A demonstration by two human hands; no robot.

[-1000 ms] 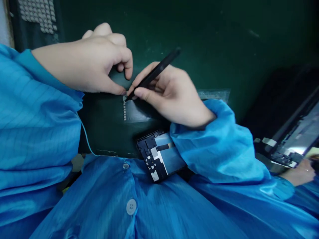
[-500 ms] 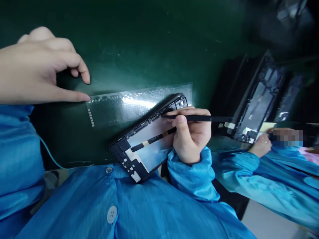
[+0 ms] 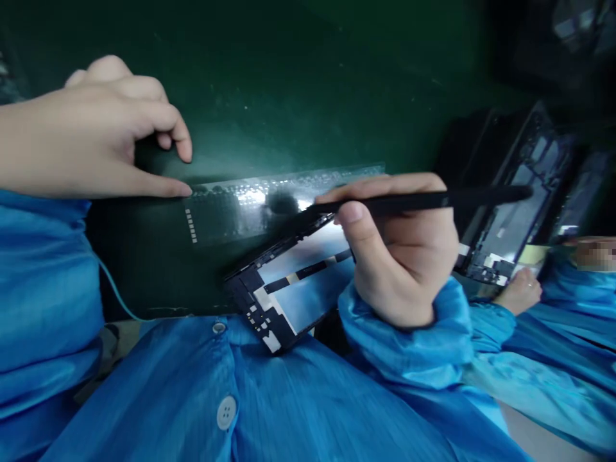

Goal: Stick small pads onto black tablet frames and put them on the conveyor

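Note:
My left hand [image 3: 120, 131] rests its thumb tip on the upper left corner of a clear plastic strip [image 3: 219, 215]. Its fingers are curled and apart from the thumb, with nothing between them. My right hand [image 3: 404, 256] is closed on black tweezers [image 3: 476, 196], held nearly level with the tip pointing left. That tip is near the upper edge of an opened phone [image 3: 308, 305], overlapping the strip in view; contact I cannot tell. The phone lies tilted at the table's front edge, its inside up, with a bluish area and a dark flex cable. My right hand hides its far end.
A green table [image 3: 298, 83] stretches ahead. To the right stand dark opened phone housings [image 3: 505, 205]. A co-worker's hand [image 3: 520, 292] in a blue sleeve is beside them. A thin blue cord [image 3: 113, 289] hangs by my left sleeve.
My right hand has risen off the phone towards the camera and to the right. The tweezers' tip went from inside the phone to its upper edge. My left thumb stays on the strip.

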